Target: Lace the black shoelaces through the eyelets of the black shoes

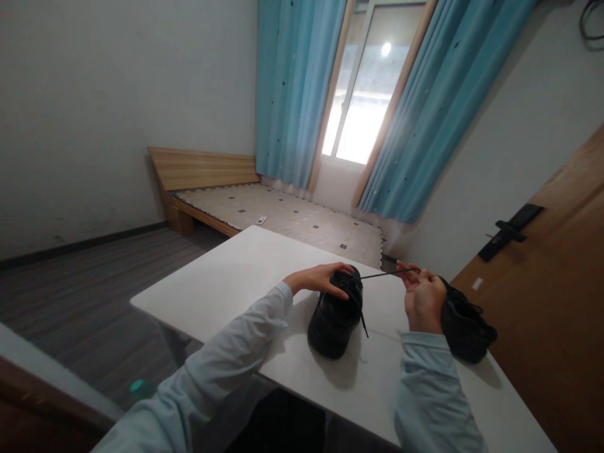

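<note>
A black lace-up shoe stands on the white table, its heel end towards me. My left hand grips it across the laced upper, thumb on the near side and fingers over the far side. From the laces a dark shoelace runs taut to the right, its end pinched in my right hand. Another lace end hangs loose down the shoe's right side. A second black shoe sits just right of my right hand, partly hidden behind it.
Beyond the table is a low bed with a wooden headboard and a small white object on it. Blue curtains flank a bright window. A wooden door stands close on the right. A green-topped item is low at left.
</note>
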`<move>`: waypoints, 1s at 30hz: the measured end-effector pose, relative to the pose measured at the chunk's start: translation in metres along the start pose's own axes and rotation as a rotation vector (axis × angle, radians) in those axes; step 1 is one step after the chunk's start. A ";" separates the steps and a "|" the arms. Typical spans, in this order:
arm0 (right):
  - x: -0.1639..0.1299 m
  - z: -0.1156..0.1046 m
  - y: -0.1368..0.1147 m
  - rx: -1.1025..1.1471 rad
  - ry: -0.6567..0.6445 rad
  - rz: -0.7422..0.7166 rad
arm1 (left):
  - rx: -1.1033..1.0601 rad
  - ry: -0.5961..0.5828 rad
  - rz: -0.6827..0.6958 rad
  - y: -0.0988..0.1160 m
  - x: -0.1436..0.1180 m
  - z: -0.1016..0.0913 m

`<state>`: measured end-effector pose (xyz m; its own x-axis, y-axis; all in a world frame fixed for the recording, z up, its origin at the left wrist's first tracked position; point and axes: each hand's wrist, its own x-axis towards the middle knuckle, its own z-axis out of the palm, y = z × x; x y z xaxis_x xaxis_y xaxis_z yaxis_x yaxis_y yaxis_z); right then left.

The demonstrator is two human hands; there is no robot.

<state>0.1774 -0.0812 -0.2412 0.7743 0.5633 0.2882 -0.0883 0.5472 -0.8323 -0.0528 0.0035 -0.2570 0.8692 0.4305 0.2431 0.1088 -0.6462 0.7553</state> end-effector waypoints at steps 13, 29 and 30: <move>-0.001 -0.007 -0.012 -0.066 -0.254 -0.016 | -0.008 -0.014 0.019 -0.001 0.000 -0.001; -0.025 0.011 -0.014 -0.747 -0.923 0.005 | 0.048 0.192 0.218 0.005 0.005 0.005; -0.025 0.011 -0.013 -0.758 -0.930 0.004 | 0.052 0.199 0.249 0.005 0.005 0.006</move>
<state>0.1524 -0.0955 -0.2322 -0.0019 0.9665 0.2568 0.5435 0.2165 -0.8110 -0.0448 -0.0013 -0.2552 0.7615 0.3669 0.5344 -0.0663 -0.7761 0.6272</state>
